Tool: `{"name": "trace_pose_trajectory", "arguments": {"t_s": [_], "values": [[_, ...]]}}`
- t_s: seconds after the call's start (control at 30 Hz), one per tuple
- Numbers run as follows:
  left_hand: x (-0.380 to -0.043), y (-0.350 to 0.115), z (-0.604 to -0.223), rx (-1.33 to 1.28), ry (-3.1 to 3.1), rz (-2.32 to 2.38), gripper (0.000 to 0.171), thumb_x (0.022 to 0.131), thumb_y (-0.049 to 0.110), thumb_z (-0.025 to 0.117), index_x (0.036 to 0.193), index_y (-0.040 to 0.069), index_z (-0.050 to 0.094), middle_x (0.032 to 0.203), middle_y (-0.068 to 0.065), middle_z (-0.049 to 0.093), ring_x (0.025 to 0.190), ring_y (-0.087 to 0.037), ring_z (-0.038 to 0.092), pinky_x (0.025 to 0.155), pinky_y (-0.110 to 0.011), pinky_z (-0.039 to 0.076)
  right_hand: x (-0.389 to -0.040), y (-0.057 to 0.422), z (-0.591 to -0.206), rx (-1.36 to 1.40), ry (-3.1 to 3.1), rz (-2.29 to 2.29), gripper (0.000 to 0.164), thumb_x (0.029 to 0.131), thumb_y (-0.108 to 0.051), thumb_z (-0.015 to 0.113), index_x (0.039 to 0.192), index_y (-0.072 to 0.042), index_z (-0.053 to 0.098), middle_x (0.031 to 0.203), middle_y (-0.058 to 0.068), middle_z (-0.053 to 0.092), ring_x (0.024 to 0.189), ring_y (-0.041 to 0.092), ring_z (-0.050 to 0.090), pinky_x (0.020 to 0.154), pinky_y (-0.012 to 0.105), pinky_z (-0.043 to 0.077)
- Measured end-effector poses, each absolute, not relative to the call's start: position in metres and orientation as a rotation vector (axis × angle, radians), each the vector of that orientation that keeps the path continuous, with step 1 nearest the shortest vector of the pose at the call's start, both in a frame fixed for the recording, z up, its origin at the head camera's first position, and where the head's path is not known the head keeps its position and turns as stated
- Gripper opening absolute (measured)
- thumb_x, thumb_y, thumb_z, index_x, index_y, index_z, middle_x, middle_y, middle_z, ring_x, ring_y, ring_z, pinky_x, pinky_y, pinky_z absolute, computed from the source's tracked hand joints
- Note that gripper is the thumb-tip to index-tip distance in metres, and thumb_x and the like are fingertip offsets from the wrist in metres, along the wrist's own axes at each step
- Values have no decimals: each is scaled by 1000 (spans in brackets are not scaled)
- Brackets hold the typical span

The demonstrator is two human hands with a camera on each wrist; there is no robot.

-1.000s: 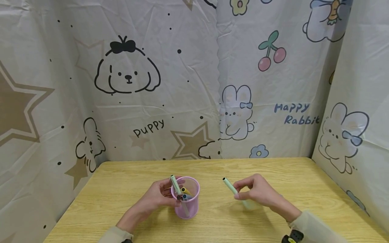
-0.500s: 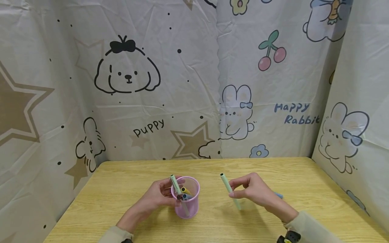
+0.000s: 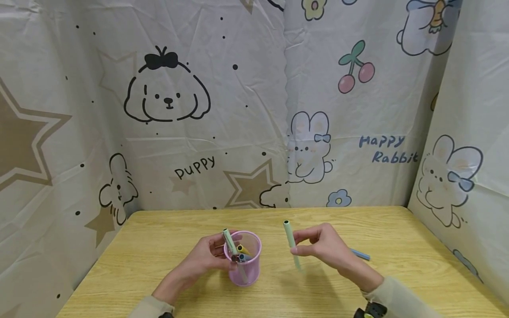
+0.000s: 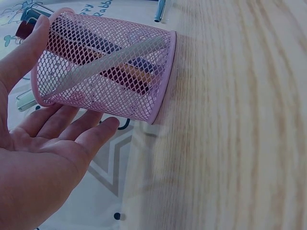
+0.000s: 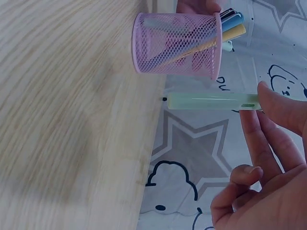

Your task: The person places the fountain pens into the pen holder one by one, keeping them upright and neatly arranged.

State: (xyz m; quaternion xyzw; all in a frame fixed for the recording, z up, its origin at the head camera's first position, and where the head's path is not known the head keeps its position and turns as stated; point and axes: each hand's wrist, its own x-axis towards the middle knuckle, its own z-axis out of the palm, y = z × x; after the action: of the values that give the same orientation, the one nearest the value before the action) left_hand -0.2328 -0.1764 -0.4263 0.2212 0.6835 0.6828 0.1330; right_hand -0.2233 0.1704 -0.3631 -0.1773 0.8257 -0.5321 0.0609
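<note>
A pink mesh pen cup (image 3: 249,267) stands upright on the table, holding several pens. Among them are a yellow pen (image 3: 242,250), a blue pen (image 5: 233,21) and a light green pen (image 3: 229,241) that leans out over the rim. My left hand (image 3: 207,254) holds the cup from its left side, the thumb near the rim and the fingers on the far side. To the right of the cup, my right hand (image 3: 324,247) pinches another light green pen (image 5: 206,101) by its upper part. This pen is nearly upright and apart from the cup.
Another blue pen (image 3: 360,254) lies on the wooden table (image 3: 167,229) beyond my right wrist. Printed cloth (image 3: 246,132) hangs behind the table and along both sides.
My right hand has moved left toward the cup with the light green pen, which now stands more upright. The blue pen on the table has come into view. My left hand has stayed put.
</note>
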Motion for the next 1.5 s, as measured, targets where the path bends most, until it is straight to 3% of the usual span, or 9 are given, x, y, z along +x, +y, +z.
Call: {"name": "trace_pose_trajectory", "arguments": {"t_s": [0.13,0.33,0.77,0.9,1.0,1.27,1.5], "values": [[-233,-176,-426,638,1984,1979,82,81,-2,86,153,-8,46,153,-28,50,125,-26,63,106,-29,50,-224,165,-360,-530,2494,-1638,30,87,-17,88,112,-3,82,114,12,78,85,20,53,77,30,47],[-233,-176,-427,634,1985,1981,81,81,-2,85,152,-8,47,152,-26,52,125,-25,64,106,-29,50,-225,156,-355,-519,2519,-1656,34,86,-20,89,115,-3,81,116,11,77,96,20,57,83,34,49],[-231,-177,-427,621,1980,1978,83,81,-2,86,153,-6,46,153,-25,52,127,-28,63,107,-29,50,-233,128,-341,-631,2460,-1765,27,87,-15,88,111,-4,83,107,9,79,79,16,54,70,26,48],[-231,-177,-426,632,1981,1976,82,82,-2,86,154,-6,46,153,-25,52,129,-30,61,108,-30,49,-236,121,-337,-662,2457,-1796,30,88,-15,87,115,-4,82,109,9,79,95,22,66,78,30,54],[-231,-177,-425,638,1983,1971,83,82,-2,85,154,-6,45,154,-24,52,130,-30,61,109,-31,48,-237,116,-333,-658,2466,-1800,32,89,-16,86,118,-4,81,112,9,78,111,27,65,85,34,54],[-232,-176,-423,627,1994,1963,82,82,-2,85,154,-6,46,152,-23,54,128,-30,62,107,-30,50,-245,100,-334,-684,2465,-1814,30,87,-13,87,115,-2,81,108,10,79,87,22,55,65,25,44],[-232,-177,-424,628,1987,1957,80,83,0,85,154,-5,47,150,-23,56,127,-29,63,107,-32,50,-251,90,-344,-743,2437,-1813,28,87,-9,87,113,-2,82,105,9,79,93,19,61,68,25,47]]}}
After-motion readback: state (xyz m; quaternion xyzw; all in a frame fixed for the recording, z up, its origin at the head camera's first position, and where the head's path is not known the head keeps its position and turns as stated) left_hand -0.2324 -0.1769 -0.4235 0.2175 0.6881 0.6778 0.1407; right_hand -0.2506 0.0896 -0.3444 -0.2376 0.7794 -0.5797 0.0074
